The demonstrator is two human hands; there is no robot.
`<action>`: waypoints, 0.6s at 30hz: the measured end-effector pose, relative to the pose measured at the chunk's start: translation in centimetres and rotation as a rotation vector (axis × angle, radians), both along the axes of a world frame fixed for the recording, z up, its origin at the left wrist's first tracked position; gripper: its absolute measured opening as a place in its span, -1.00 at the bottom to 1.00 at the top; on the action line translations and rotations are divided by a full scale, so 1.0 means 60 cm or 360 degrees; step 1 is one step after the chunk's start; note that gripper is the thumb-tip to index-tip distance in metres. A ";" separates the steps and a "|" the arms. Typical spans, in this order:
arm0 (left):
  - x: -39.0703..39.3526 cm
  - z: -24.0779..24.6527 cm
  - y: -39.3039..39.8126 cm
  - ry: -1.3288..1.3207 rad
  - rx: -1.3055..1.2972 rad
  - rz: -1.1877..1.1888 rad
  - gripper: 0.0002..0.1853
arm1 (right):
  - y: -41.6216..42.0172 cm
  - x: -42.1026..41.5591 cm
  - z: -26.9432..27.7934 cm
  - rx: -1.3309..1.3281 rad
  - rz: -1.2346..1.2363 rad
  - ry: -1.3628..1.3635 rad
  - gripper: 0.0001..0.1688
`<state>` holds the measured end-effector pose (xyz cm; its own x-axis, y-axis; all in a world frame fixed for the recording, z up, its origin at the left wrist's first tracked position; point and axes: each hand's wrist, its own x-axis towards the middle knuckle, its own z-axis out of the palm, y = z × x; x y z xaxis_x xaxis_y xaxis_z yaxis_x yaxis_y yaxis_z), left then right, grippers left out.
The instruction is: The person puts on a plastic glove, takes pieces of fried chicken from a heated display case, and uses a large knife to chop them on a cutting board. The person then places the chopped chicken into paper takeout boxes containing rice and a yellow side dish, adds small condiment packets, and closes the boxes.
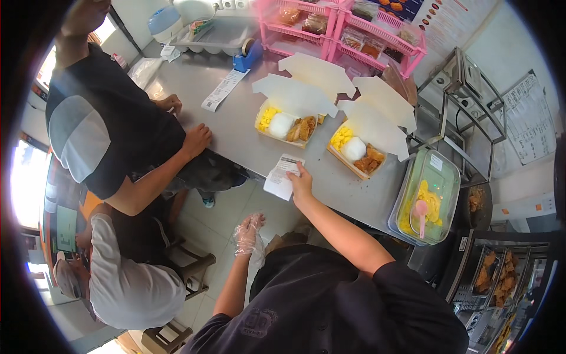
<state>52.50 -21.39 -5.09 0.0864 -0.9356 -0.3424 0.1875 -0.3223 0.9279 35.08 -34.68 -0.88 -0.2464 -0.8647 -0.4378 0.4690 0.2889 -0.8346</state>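
A printed paper receipt (283, 175) is pinched between the thumb and fingers of my right hand (301, 183), over the front edge of the steel counter (239, 146). My left hand (249, 232) wears a clear plastic glove and hangs above the floor, apart from the counter. Its fingers are partly curled; loose clear plastic beside it hides whether it grips anything. Beyond the receipt, two paper meal boxes (261, 131) (338, 162) stand with lids raised. Each contains white rice (281, 125), yellow scrambled egg (342, 138) and pieces of fried chicken (369, 160).
At the counter's right end sits a clear tub (449, 177) of egg with a pink spoon (421, 217). Behind it is a metal rack (446, 119). Pink shelves (329, 40), a blue tape dispenser (248, 57) and another receipt (225, 90) lie further back. Two people are at left.
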 end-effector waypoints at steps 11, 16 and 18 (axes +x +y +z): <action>-0.028 0.015 -0.072 0.0071 0.0078 -0.0187 -0.64 | -0.056 -0.026 0.037 0.0267 0.0656 0.2085 -0.27; -0.043 0.010 -0.089 0.0105 0.0109 -0.0237 -0.65 | -0.025 -0.049 0.040 -0.0186 0.0612 0.2410 -0.37; -0.048 0.022 -0.089 0.0113 0.0102 -0.0231 -0.65 | -0.006 -0.056 0.020 -0.0481 0.0783 0.2640 -0.43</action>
